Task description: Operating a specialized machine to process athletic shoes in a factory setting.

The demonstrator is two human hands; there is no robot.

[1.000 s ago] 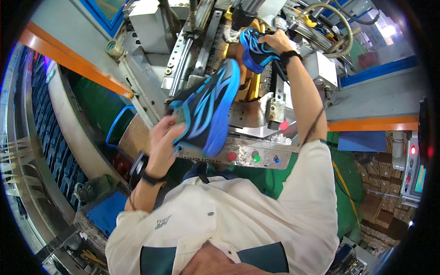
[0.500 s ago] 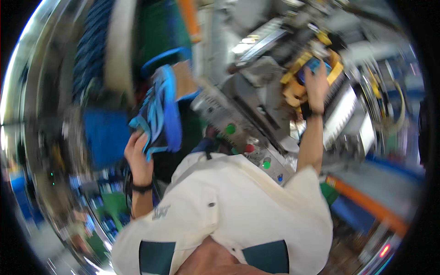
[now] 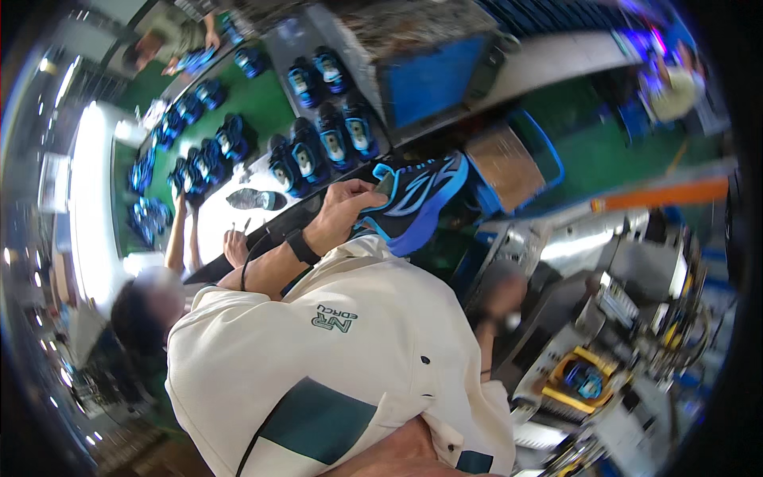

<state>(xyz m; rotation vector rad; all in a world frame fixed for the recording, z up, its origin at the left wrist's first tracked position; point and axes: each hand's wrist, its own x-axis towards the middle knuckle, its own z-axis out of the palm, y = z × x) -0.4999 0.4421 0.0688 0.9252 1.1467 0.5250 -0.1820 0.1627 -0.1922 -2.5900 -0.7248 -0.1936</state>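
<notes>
Pinching the blue-and-black shoe (image 3: 421,208) near its opening, your left hand (image 3: 342,213) is clamped on the upper, thumb and fingers together on the material. The shoe hangs in the air in front of your cream shirt (image 3: 342,306), tilted, with its purple-blue sole edge turned toward you and the light blue lines of its side in plain sight. Your right hand (image 3: 502,300) is below and to the right of that shoe, well apart from it, and so blurred that you cannot tell whether its fingers are apart, together or around something.

Just right of the shoe, behind it, is a brown board (image 3: 505,165) with a bright blue frame (image 3: 548,155) around its far side. Above the shoe is a blue panel (image 3: 433,83). To the shoe's upper left, similar blue-and-black shoes (image 3: 332,137) stand in rows on a dark surface; farther left, a co-worker's hand (image 3: 235,246) is at a brightly lit white tabletop (image 3: 213,230), near a flat sole-shaped piece (image 3: 256,199). Well off to the shoe's lower right, a yellow machine fixture (image 3: 559,391) surrounds a dark-and-blue piece (image 3: 586,380).
</notes>
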